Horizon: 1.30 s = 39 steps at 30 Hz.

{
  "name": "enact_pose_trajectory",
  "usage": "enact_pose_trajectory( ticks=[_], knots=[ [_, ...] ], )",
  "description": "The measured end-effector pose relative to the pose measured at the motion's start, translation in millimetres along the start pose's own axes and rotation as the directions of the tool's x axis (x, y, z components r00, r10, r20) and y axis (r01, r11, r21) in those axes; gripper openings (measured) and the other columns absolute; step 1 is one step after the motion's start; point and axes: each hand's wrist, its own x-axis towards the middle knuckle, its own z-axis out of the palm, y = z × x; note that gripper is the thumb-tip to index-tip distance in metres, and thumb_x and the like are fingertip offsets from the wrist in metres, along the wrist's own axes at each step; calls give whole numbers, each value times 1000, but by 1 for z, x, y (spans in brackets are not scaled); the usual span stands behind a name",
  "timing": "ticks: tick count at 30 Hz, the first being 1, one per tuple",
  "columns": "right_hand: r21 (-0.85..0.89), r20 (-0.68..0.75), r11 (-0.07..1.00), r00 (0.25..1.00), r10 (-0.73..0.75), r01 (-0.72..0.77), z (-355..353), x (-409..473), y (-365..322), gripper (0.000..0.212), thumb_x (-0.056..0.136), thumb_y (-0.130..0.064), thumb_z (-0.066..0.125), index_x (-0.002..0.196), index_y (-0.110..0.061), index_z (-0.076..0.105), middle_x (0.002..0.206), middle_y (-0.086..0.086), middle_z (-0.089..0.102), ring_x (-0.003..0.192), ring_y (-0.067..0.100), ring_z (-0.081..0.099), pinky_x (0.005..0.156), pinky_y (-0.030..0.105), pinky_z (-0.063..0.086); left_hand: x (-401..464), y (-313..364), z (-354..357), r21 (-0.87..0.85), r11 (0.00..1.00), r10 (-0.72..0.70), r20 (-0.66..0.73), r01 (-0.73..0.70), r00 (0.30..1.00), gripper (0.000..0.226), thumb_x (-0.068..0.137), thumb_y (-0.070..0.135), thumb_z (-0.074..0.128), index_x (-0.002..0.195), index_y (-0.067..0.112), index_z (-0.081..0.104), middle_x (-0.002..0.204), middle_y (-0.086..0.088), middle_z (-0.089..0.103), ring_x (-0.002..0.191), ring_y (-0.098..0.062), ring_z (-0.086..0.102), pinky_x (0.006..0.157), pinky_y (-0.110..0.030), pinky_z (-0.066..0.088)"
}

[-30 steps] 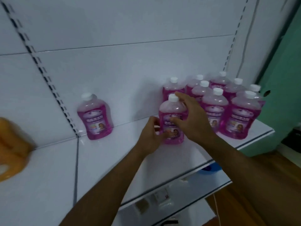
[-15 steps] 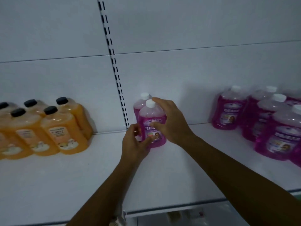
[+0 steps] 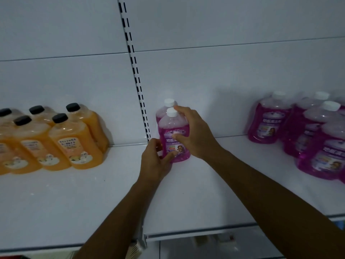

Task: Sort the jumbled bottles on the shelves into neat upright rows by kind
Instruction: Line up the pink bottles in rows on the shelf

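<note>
Having swung left since a second ago, away from the purple cluster at the shelf's right end and over to the slotted upright; having carried one purple bottle along, from beside that cluster to a spot just in front of a lone purple bottle at the back wall. Now gripping the front bottle (image 3: 174, 139) with both hands, standing upright on the shelf (image 3: 205, 193), its base looking to be down on the white surface. Wrapping round its right side and shoulder with the right hand (image 3: 194, 131), fingers curled over the top near the white cap, thumb pressing on the label. Holding its lower left side with the left hand (image 3: 155, 159), thumb lying across the bottom of the label, fingers curled behind and mostly hidden. Standing directly behind, nearly touching, the rear bottle (image 3: 164, 111), only its cap and shoulder showing above the front one. Rising just left of the pair, the upright (image 3: 137, 75) with its dashed slots. Sitting further left, well apart, the orange bottles (image 3: 74, 139) with black caps, grouped upright in rows. Sitting at the right edge, well apart from the held bottle, the purple cluster (image 3: 308, 131) with white caps, upright and closely packed, partly cut off by the frame. Reaching in from below, both bare forearms.
</note>
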Motion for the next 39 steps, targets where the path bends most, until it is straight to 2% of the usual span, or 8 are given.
enact_pose_trajectory(
  ticks=[6,9,13,16,21,28,33,39],
  knots=[
    [-36,22,999,1000,18,-17,-7,-11,5,83,83,-34,72,150,-30,24,145,1,43,132,23,41,102,49,46,-19,-8,8,238,970,105,-190,-58,976,33,78,29,79,80,19,48,78,3,59,68,-14,57,58,-23,48],
    [-62,-38,991,993,115,-117,-26,-21,15,84,86,-41,68,152,-29,18,155,-2,31,142,21,27,113,44,32,-28,-5,21,252,945,231,-59,-210,971,24,82,23,74,72,15,54,68,5,60,61,-9,56,58,-21,48],
    [-168,-294,946,930,220,-277,-75,-32,44,77,89,-24,65,152,-19,21,155,5,28,144,22,21,115,35,23,-31,13,56,105,937,322,110,-333,940,22,86,19,70,71,12,56,68,4,60,66,-13,57,59,-21,48],
    [-230,-428,895,866,259,-382,-110,-34,63,76,87,-20,67,150,-14,24,156,10,24,145,26,15,115,37,19,-28,23,87,3,949,304,239,-314,922,17,88,21,68,79,14,55,77,3,62,70,-13,60,61,-24,49],
    [-297,-485,838,828,281,-458,-143,-28,91,83,84,-15,69,151,-15,20,159,11,14,147,29,9,117,38,17,-16,35,130,39,971,205,385,-237,900,29,88,30,67,113,22,55,106,9,61,93,-7,60,74,-5,42],
    [-398,-361,814,888,285,-423,-167,-16,126,99,71,1,68,153,-13,14,151,15,30,137,35,27,110,46,33,7,41,154,86,971,174,382,-222,908,40,89,29,66,125,16,55,116,7,58,103,-7,55,82,-10,38],
    [-566,-309,745,929,205,-352,-179,-14,132,92,69,-14,80,146,-19,30,136,12,43,119,36,40,97,40,35,14,37,156,61,983,142,349,-173,926,33,88,24,69,118,18,58,106,5,62,94,-10,59,72,0,37],
    [-230,-201,924,944,264,-307,-169,-23,115,75,69,-15,83,128,-25,38,115,12,51,99,27,55,77,33,47,6,42,152,37,994,78,371,-99,925,42,88,25,69,126,17,52,119,3,60,105,-12,57,83,-16,42]
  ],
)
